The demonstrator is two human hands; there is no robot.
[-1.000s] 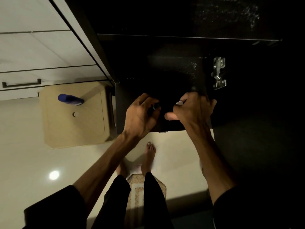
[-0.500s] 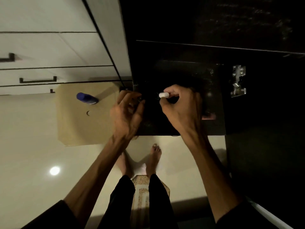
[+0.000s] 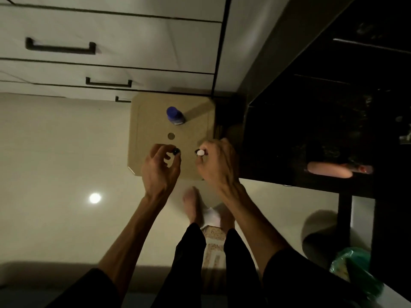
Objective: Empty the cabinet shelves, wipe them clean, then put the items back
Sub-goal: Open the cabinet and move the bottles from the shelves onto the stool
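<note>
My left hand [image 3: 160, 168] pinches a small dark item [image 3: 176, 151] between its fingertips, above the near part of a tan stool [image 3: 151, 121]. Beside it my right hand [image 3: 219, 165] pinches a small item with a white cap [image 3: 200, 152]. A blue-capped bottle [image 3: 174, 116] stands upright on the stool, beyond both hands. The dark cabinet [image 3: 322, 121] is open at the right; its shelves are too dark to make out.
White drawers with dark handles [image 3: 60, 47] run along the back left. A pale tube-like item [image 3: 329, 170] lies at the cabinet's lower edge. A green bag [image 3: 351, 267] sits at the bottom right. My bare feet stand on a mat [image 3: 213, 236] on the glossy floor.
Both hands have drawn out of the dark cabinet and moved left over the stool, each still holding its small item. The view has swung left and down.
</note>
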